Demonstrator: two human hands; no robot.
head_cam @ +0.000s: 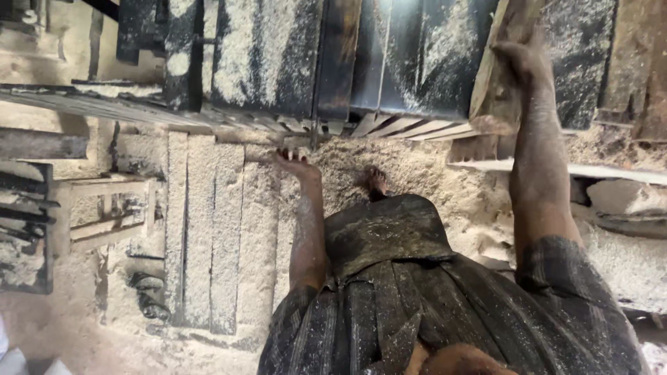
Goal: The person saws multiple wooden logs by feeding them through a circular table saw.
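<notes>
My right hand (522, 57) reaches far forward, dusted with sawdust, with its fingers curled over the upper end of a rough wooden plank (488, 104) that leans against a dark machine table (271, 55). My left hand (294, 164) hangs low at my side, fingers spread and holding nothing. It is just above the edge of several sawdust-covered boards (208, 229) lying on the floor. My bare foot (376, 182) stands in the sawdust between the two arms.
Thick sawdust (424, 173) covers the floor and the machine top. A small wooden frame (104, 208) stands at the left beside dark stacked timber (24, 229). A pale slat (611, 171) and wood offcuts (625, 198) lie at the right.
</notes>
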